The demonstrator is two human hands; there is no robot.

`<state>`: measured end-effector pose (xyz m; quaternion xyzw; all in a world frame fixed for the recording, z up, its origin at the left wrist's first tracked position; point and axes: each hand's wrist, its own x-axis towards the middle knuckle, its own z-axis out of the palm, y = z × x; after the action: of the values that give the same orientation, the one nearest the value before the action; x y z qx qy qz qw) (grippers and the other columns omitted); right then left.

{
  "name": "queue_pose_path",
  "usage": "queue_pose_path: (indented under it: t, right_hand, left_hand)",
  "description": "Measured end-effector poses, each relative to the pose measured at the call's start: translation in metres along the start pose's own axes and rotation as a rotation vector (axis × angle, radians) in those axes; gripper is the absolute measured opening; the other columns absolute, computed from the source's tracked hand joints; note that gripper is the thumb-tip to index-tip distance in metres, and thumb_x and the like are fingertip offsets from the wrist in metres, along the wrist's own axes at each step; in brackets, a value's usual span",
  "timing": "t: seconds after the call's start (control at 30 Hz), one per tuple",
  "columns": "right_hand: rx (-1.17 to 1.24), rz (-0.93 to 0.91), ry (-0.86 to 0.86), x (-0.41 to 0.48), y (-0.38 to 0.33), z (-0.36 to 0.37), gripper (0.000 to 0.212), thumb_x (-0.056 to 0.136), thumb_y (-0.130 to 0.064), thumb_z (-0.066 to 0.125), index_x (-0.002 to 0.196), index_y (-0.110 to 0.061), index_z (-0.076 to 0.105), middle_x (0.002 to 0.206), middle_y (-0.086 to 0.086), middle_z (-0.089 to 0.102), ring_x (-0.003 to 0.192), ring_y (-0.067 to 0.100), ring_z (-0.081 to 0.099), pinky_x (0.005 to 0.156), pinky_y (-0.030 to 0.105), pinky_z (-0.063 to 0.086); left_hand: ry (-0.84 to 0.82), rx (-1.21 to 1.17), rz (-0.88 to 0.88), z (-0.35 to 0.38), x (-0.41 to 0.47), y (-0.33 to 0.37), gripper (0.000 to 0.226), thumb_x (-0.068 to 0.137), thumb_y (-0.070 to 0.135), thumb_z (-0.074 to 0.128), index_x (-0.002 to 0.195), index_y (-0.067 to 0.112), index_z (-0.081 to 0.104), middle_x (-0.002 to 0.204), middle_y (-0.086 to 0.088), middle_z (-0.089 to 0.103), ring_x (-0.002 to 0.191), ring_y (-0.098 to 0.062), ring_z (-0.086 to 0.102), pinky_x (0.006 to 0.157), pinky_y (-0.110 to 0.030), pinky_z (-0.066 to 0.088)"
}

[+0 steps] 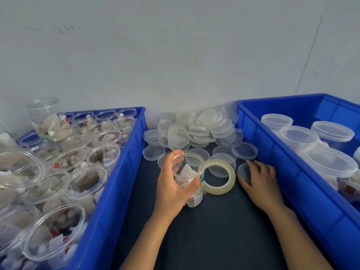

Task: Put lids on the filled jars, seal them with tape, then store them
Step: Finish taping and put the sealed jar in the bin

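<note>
My left hand grips a clear filled jar without a lid; it stands on the dark table between two blue bins. Just right of the jar lies a roll of clear tape. My right hand pinches a single clear lid at the table surface, right of the tape. Behind them is a heap of clear lids.
A blue bin on the left holds several open filled jars. The blue bin on the right holds several lidded jars. A grey wall rises behind the heap. Dark table surface shows in front of the jar.
</note>
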<state>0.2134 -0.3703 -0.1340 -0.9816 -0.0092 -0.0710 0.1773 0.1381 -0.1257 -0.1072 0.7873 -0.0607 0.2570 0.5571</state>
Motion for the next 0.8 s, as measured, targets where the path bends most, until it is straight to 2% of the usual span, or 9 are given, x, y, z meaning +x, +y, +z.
queue_pose_path:
  t: [0.13,0.17,0.23,0.3,0.4,0.47,0.53,0.63,0.8]
  right_hand:
    - [0.184,-0.008,0.270,-0.007,-0.007,-0.010,0.066,0.091,-0.041,0.066,0.146,-0.010,0.046,0.144,0.017,0.046,0.129,0.037,0.035,0.100,0.047,0.040]
    - [0.236,-0.037,0.348,-0.009,-0.013,-0.014,0.064,0.090,-0.039,0.069,0.143,-0.010,0.050,0.141,0.017,0.050,0.128,0.038,0.039,0.101,0.044,0.038]
    - [0.369,-0.171,0.438,-0.014,-0.033,-0.022,0.059,0.088,-0.038,0.074,0.137,-0.009,0.057,0.137,0.013,0.056,0.125,0.035,0.047,0.102,0.029,0.029]
    - [0.495,-0.344,0.394,-0.023,-0.062,-0.028,0.058,0.088,-0.045,0.071,0.137,-0.017,0.058,0.139,0.003,0.055,0.127,0.025,0.045,0.099,0.020,0.024]
    - [0.584,-0.549,0.250,-0.037,-0.106,-0.033,0.061,0.087,-0.060,0.058,0.141,-0.033,0.053,0.143,-0.014,0.049,0.129,0.009,0.035,0.102,0.008,0.023]
    - [0.548,-0.644,0.170,-0.039,-0.127,-0.033,0.057,0.088,-0.061,0.056,0.139,-0.037,0.054,0.143,-0.013,0.049,0.130,0.012,0.034,0.105,0.012,0.026]
    - [0.462,-0.691,0.130,-0.038,-0.139,-0.032,0.054,0.087,-0.061,0.058,0.135,-0.037,0.060,0.142,-0.008,0.050,0.131,0.016,0.033,0.104,0.022,0.034]
    - [0.407,-0.695,0.085,-0.033,-0.141,-0.033,0.051,0.084,-0.055,0.062,0.131,-0.034,0.065,0.139,-0.006,0.052,0.130,0.017,0.035,0.104,0.027,0.037]
    - [0.411,-0.733,0.035,-0.027,-0.139,-0.036,0.048,0.081,-0.035,0.074,0.129,-0.032,0.067,0.135,-0.005,0.054,0.126,0.015,0.048,0.102,0.017,0.033]
  left_hand:
    - [0.008,-0.009,-0.004,0.002,-0.001,0.000,0.083,0.072,0.051,0.082,0.143,0.033,0.042,0.144,0.019,0.051,0.135,-0.008,0.050,0.111,-0.039,0.046]
    - [0.011,-0.013,-0.003,0.002,-0.001,0.000,0.084,0.072,0.050,0.082,0.144,0.032,0.042,0.144,0.018,0.051,0.135,-0.008,0.050,0.111,-0.040,0.046]
    - [0.017,-0.021,-0.001,0.002,-0.001,0.001,0.086,0.072,0.050,0.082,0.145,0.030,0.041,0.144,0.017,0.052,0.135,-0.009,0.050,0.111,-0.040,0.045]
    - [0.025,-0.022,0.004,0.002,-0.002,0.000,0.089,0.073,0.049,0.083,0.147,0.029,0.039,0.143,0.017,0.053,0.135,-0.010,0.051,0.110,-0.038,0.046]
    - [0.032,-0.005,-0.022,0.002,-0.002,0.000,0.092,0.071,0.050,0.083,0.148,0.038,0.034,0.139,0.020,0.056,0.129,-0.004,0.055,0.100,-0.027,0.051]
    - [0.044,0.027,-0.074,0.004,-0.001,0.001,0.093,0.068,0.052,0.080,0.145,0.046,0.029,0.127,0.016,0.064,0.111,0.004,0.063,0.083,-0.016,0.055]
    - [0.076,0.058,-0.119,0.005,0.001,0.000,0.090,0.064,0.054,0.075,0.136,0.061,0.020,0.107,0.017,0.069,0.090,0.006,0.067,0.066,-0.010,0.051]
    - [0.085,0.037,-0.149,0.004,0.002,0.000,0.093,0.061,0.054,0.074,0.130,0.073,0.014,0.109,0.035,0.063,0.091,0.009,0.067,0.065,-0.008,0.049]
    - [0.062,0.027,-0.171,0.001,0.000,-0.001,0.089,0.060,0.051,0.077,0.131,0.069,0.024,0.118,0.026,0.065,0.101,0.010,0.064,0.069,-0.010,0.051]
